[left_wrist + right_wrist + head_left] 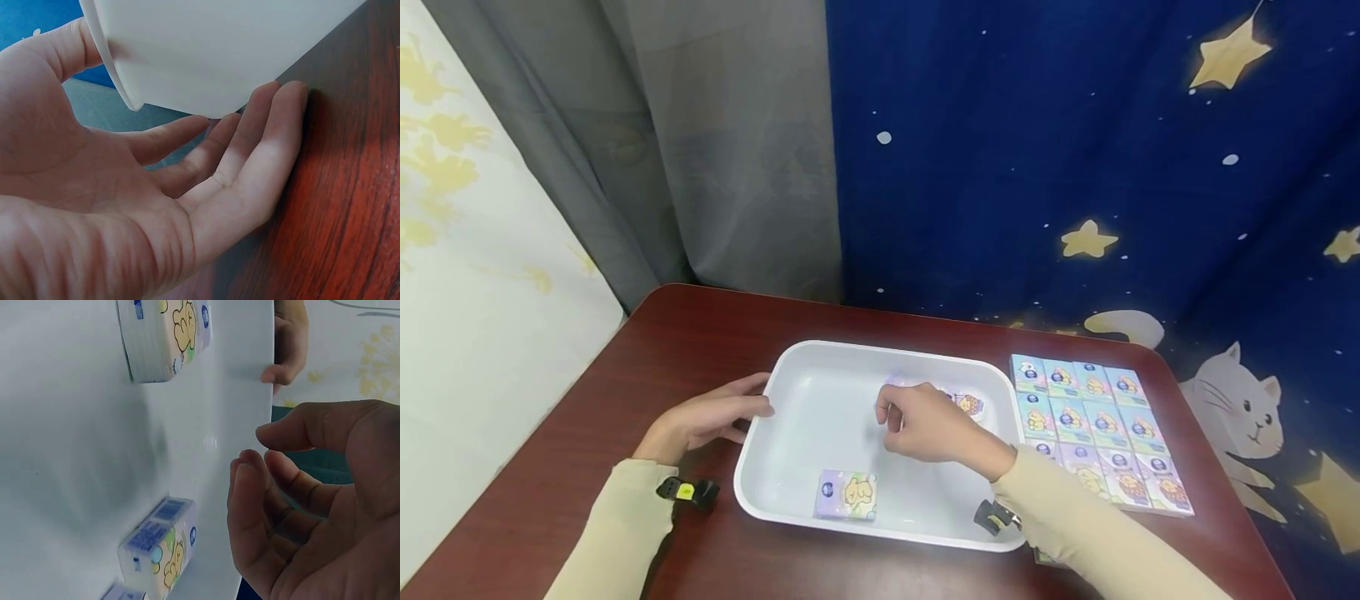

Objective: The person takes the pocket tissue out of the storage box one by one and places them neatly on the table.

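Observation:
A white tray (827, 417) lies on the table. My left hand (707, 419) holds its left side; in the left wrist view the thumb hooks over the rim and the fingertips touch the outer wall from below. Over the tray's middle hovers my right hand (928, 425), fingers loosely curled, the thumb apart from the fingertips and nothing between them. One tissue pack (846, 496) with a cartoon bear sits by the tray's near wall. Other tissue packs (972, 406) lie toward the far right inside, partly hidden behind the right hand.
To the right of the tray, several tissue packs (1105, 417) stand in neat rows, partly covered by the right sleeve (1075, 517). Another pack (1047, 558) peeks out below that sleeve. The dark red table (715, 325) ends at a grey and blue curtain (940, 183).

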Action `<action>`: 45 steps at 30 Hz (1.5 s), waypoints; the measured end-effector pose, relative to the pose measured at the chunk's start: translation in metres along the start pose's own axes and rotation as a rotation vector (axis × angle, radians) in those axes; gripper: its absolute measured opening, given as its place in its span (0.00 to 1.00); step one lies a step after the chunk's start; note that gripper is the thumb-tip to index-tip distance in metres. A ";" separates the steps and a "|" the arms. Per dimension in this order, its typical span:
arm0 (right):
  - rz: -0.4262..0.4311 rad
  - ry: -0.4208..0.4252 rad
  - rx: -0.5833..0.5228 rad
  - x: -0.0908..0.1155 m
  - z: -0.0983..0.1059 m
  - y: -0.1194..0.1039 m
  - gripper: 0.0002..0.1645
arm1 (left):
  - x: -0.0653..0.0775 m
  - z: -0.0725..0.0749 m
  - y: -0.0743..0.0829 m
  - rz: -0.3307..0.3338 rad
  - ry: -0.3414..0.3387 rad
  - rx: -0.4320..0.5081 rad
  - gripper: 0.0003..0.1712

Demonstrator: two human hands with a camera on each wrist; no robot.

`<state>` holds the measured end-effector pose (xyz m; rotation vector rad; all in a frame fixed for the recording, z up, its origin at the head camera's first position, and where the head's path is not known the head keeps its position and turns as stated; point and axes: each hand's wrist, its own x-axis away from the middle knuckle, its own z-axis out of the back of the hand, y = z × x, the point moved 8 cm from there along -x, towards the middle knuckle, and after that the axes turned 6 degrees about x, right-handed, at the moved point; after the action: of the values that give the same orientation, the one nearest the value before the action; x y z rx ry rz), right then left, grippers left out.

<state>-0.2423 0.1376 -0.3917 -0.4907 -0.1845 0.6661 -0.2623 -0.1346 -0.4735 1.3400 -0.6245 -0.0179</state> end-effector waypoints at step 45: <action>0.195 -0.426 0.102 -0.009 -0.064 -0.044 0.36 | 0.000 0.000 -0.001 0.002 -0.004 0.005 0.48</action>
<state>-0.2048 0.0777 -0.4260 -0.2646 -0.5060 0.9626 -0.2624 -0.1353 -0.4749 1.3449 -0.6291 -0.0174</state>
